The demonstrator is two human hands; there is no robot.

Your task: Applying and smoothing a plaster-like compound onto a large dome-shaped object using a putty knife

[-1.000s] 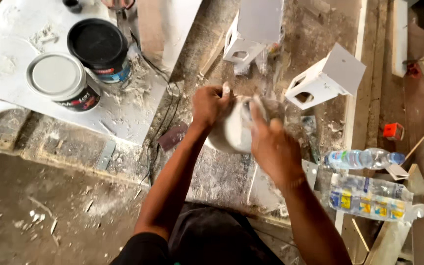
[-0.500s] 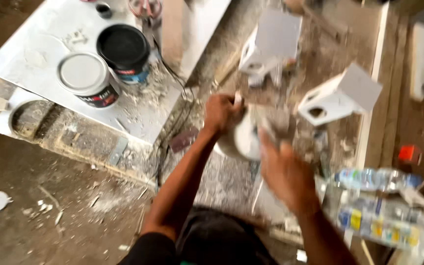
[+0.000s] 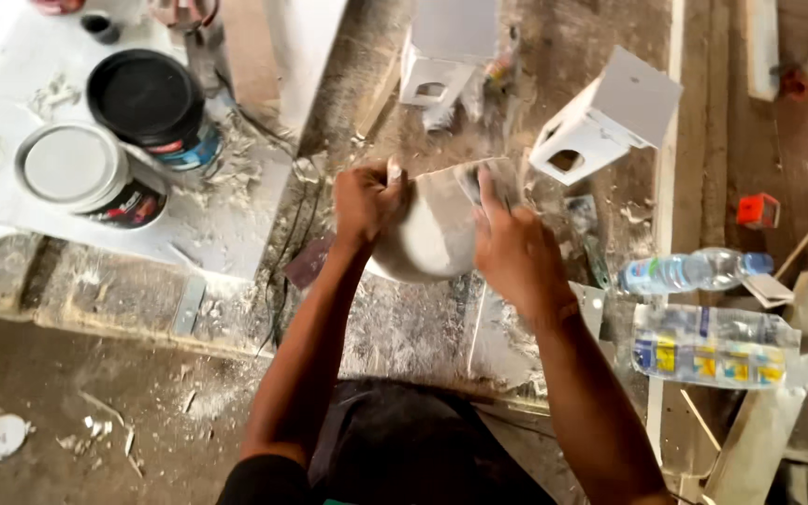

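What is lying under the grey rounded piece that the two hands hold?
Under the grey rounded piece a dusty workbench shows. The left hand and right hand grip its edges. What lies directly beneath it is covered.

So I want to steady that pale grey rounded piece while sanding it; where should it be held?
Hold the pale grey rounded piece by its curved left edge, coming from the left, as the left hand does. That leaves the broad face towards the right hand open, and the rounded rim gives fingers something to wrap around.
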